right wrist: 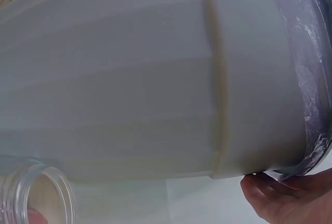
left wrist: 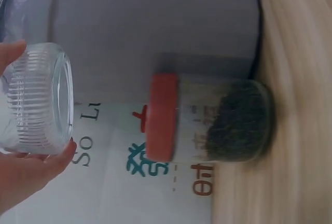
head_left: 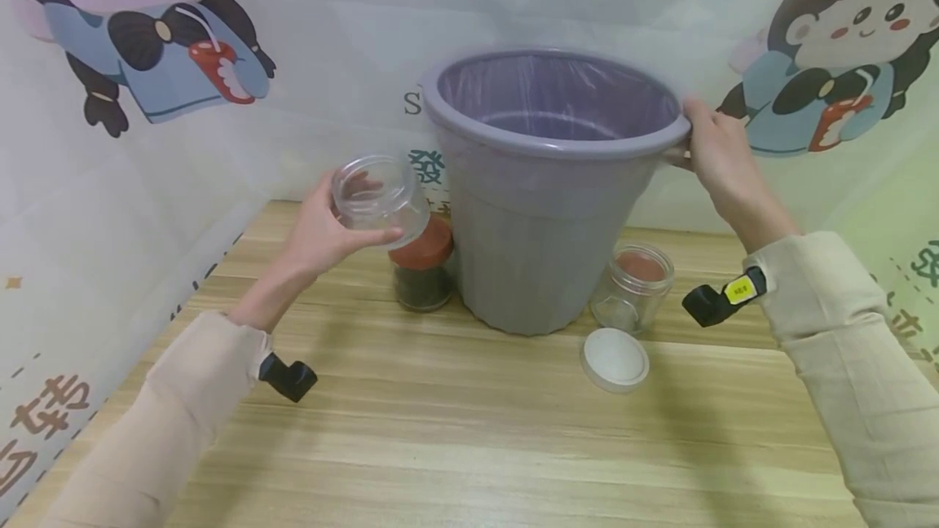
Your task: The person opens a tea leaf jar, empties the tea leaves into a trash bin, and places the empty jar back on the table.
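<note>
In the head view, my left hand (head_left: 323, 222) grips a clear glass jar (head_left: 389, 206) by its side, thumb on the near side. The jar is tilted and no lid is on it; in the left wrist view the ribbed glass jar (left wrist: 39, 99) looks see-through, with nothing visible inside. My right hand (head_left: 719, 145) grips the right rim of a grey-purple trash bin (head_left: 535, 226). The right wrist view shows those fingers (right wrist: 259, 195) curled under the rim. A plastic liner (right wrist: 306, 63) lines the bin's inside; its bottom is hidden.
Left of the bin stands a red-lidded jar (head_left: 424, 267) with dark contents. On the right are an open glass jar (head_left: 632, 292), a reddish patch showing in its mouth, and a round white lid (head_left: 614, 359). All rest on a wooden table (head_left: 455, 430) before a printed cloth backdrop (head_left: 345, 39).
</note>
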A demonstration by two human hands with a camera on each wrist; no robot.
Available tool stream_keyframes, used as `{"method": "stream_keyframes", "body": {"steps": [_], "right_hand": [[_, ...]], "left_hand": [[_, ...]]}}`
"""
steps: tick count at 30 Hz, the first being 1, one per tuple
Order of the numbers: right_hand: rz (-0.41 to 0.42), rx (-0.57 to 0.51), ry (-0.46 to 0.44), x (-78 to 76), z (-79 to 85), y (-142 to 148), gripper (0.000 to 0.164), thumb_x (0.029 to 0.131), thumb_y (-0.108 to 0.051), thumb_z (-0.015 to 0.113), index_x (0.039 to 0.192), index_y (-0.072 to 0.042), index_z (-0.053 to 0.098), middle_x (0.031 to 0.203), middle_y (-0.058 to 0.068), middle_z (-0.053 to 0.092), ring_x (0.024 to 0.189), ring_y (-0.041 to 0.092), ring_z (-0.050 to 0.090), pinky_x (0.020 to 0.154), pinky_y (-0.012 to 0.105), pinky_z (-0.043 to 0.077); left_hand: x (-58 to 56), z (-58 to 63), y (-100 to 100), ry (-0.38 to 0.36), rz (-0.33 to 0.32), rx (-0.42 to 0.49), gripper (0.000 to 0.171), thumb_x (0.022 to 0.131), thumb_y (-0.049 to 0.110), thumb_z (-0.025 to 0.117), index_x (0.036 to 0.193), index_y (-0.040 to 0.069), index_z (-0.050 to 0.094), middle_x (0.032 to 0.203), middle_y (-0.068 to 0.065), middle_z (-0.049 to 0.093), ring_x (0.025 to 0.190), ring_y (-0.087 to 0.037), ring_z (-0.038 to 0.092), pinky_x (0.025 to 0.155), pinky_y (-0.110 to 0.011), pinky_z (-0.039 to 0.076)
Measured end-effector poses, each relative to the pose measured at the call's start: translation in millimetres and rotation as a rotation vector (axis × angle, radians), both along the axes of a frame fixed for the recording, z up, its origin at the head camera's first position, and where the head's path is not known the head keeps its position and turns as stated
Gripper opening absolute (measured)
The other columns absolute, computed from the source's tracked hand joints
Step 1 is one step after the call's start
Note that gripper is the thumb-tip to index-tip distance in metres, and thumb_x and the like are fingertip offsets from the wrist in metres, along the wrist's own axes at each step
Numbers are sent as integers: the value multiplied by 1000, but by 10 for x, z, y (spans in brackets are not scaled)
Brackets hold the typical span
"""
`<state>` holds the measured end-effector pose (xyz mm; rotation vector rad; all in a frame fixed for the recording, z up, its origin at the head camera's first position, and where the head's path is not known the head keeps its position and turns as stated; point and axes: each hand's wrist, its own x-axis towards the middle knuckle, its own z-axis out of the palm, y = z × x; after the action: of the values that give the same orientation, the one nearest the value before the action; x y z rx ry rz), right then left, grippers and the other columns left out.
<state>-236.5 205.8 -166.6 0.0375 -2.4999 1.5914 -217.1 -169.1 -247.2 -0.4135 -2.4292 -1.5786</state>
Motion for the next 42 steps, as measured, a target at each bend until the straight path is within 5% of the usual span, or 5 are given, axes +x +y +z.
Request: {"method": "stream_keyframes", "body": {"steps": [11,18,31,42], "right_hand": [[23,-55,54,42,-57,-15,55,94,-46,23,119,-4,47,85,-5,50,75,3,52,91,28,43],[12,-56,64,67,-107,-48,51,94,-49,20,107,-9,49,78,-6,48,78,5,49,96,37,38],[61,-213,48,89,-141,-38,53,95,-45,25,126,-6,42,103,-2,48,102,13,48,99,38,34],[101,-268,24,95,-133,-18,46,95,-42,28,122,-10,44,107,-1,46,108,16,46,99,38,34]], "left_hand": [[159,-419,165,-92,-148,-134,90,58,19,83,133,11,34,125,-11,47,113,-28,44,94,-48,35],[217,-652,407,-70,-257,-166,85,57,18,83,129,6,39,123,-12,50,113,-27,46,95,-46,36],[260,-1007,872,-60,-266,-282,81,50,18,85,118,-3,47,111,-14,57,103,-28,52,90,-39,42],[300,-1161,1234,-130,-320,-333,82,49,21,86,118,0,48,111,-13,56,104,-27,51,92,-37,40]]}}
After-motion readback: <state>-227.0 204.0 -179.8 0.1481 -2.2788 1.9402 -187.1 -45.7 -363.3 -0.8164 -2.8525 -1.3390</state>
